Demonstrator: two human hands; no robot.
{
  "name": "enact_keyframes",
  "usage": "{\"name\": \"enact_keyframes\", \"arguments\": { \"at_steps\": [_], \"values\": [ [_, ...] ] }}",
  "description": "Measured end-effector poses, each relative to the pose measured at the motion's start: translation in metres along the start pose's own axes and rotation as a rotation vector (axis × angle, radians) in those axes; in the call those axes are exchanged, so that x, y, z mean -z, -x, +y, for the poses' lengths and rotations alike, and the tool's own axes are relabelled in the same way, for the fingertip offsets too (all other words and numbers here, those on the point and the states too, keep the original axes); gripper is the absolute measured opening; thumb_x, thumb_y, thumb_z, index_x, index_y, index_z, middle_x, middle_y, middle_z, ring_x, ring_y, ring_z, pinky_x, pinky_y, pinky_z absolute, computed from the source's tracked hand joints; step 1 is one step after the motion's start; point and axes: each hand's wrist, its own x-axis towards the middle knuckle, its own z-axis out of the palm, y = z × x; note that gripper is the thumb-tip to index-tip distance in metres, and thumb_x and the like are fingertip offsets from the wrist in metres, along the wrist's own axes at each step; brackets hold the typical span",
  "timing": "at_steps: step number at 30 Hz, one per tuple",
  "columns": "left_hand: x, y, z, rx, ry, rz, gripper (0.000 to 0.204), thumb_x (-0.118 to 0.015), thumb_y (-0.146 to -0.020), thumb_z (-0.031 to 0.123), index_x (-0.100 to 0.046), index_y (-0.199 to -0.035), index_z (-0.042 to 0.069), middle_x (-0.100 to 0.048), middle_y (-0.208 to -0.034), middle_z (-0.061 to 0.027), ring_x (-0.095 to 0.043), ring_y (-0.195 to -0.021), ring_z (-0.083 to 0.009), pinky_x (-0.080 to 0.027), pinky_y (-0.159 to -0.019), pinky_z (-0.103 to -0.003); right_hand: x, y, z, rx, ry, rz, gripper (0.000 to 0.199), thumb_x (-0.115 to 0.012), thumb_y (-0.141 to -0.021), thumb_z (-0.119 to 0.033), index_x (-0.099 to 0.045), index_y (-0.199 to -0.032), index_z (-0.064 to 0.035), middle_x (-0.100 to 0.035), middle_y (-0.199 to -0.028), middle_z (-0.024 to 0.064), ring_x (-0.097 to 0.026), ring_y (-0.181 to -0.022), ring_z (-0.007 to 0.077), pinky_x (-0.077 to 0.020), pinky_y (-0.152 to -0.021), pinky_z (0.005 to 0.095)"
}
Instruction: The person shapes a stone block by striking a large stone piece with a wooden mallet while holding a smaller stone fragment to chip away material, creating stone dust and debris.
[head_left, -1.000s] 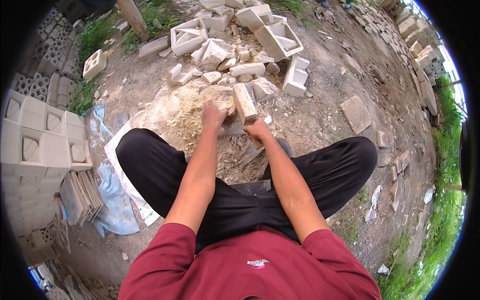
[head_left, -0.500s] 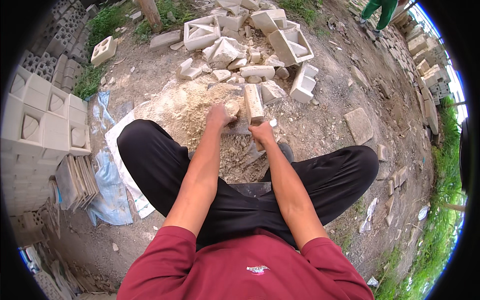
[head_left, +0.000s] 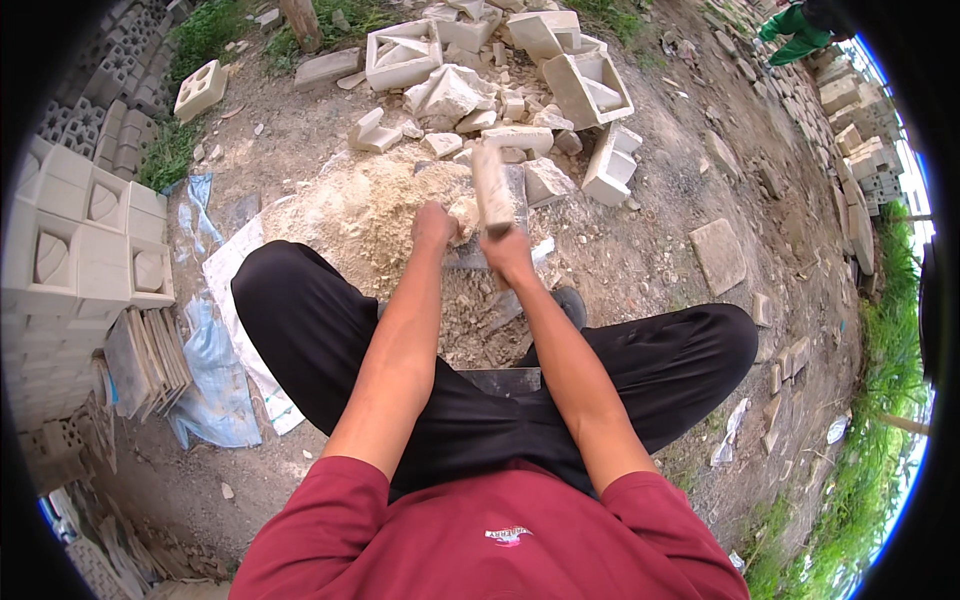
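My right hand point(head_left: 510, 255) is closed around the handle of a mallet with a long, dusty, block-shaped head point(head_left: 492, 185), slightly blurred. The head is over a dark flat slab point(head_left: 516, 190), close to the right of my left hand point(head_left: 434, 226). The left fingers are curled at a pale stone chunk point(head_left: 464, 215), which is partly covered by the hand and the mallet. Beside the left hand a mound of cream-coloured crumbs and powder point(head_left: 365, 205) spreads over a white sheet point(head_left: 232, 262). My bent legs in black trousers frame the slab on both sides.
Broken pale blocks point(head_left: 445, 95) lie heaped beyond the slab. Moulded blocks point(head_left: 95, 255) are stacked at the left, near thin boards point(head_left: 150, 360) and a blue plastic sheet point(head_left: 215, 370). A flat stone point(head_left: 718, 254) lies at the right. A person in green trousers point(head_left: 798, 35) stands far right.
The mallet and my right hand have swung left, toward my left hand and the chunk. My left hand stays nearly in place. The person in green trousers has shifted right.
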Motion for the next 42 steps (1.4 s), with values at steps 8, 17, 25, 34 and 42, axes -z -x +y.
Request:
{"name": "enact_keyframes", "arguments": {
  "at_steps": [8, 17, 25, 34, 42],
  "values": [
    [-0.001, 0.000, 0.007, -0.021, -0.009, -0.034, 0.040, -0.076, -0.072, 0.016, -0.071, -0.111, 0.008, -0.068, -0.111, -0.0185, -0.066, -0.105, -0.0314, -0.052, -0.090, -0.040, 0.017, -0.013, -0.020, -0.282, -0.262, -0.170, 0.027, -0.071, -0.074, -0.018, -0.064, -0.079, 0.0076, -0.064, -0.063, 0.0106, -0.061, -0.046, 0.0176, -0.0484, -0.043, 0.0322],
    [0.008, 0.008, 0.016, 0.008, 0.017, 0.051, 0.030, -0.075, -0.071, 0.012, -0.076, -0.100, 0.014, -0.071, -0.107, -0.0144, -0.067, -0.101, -0.0295, -0.052, -0.089, -0.038, -0.011, 0.006, 0.014, -0.120, -0.105, -0.146, 0.031, -0.072, -0.073, -0.021, -0.067, -0.084, 0.0073, -0.067, -0.067, 0.0108, -0.063, -0.050, 0.0180, -0.0509, -0.048, 0.0333],
    [0.013, -0.002, -0.009, 0.057, -0.003, 0.028, 0.028, -0.080, -0.066, 0.014, -0.076, -0.094, 0.013, -0.073, -0.098, -0.0118, -0.069, -0.095, -0.0257, -0.053, -0.084, -0.037, 0.011, -0.019, -0.046, -0.201, -0.321, -0.118, 0.032, -0.071, -0.071, -0.024, -0.067, -0.083, 0.0057, -0.069, -0.070, 0.0157, -0.069, -0.060, 0.0238, -0.0544, -0.058, 0.0358],
    [0.011, 0.010, 0.004, -0.002, -0.002, 0.062, 0.028, -0.082, -0.065, 0.014, -0.076, -0.092, 0.011, -0.073, -0.095, -0.0141, -0.070, -0.090, -0.0280, -0.054, -0.081, -0.038, 0.001, -0.010, -0.015, -0.365, -0.105, -0.290, 0.035, -0.072, -0.073, -0.023, -0.066, -0.085, 0.0095, -0.067, -0.065, 0.0136, -0.066, -0.052, 0.0207, -0.0545, -0.053, 0.0334],
    [0.006, 0.013, 0.010, 0.054, 0.043, -0.002, 0.024, -0.078, -0.068, 0.015, -0.074, -0.091, 0.010, -0.072, -0.100, -0.0145, -0.069, -0.095, -0.0286, -0.054, -0.083, -0.039, -0.014, 0.007, -0.004, 0.009, -0.047, 0.116, 0.038, -0.072, -0.070, -0.029, -0.068, -0.086, 0.0051, -0.069, -0.079, 0.0220, -0.071, -0.071, 0.0304, -0.0559, -0.068, 0.0383]
  ]
}}
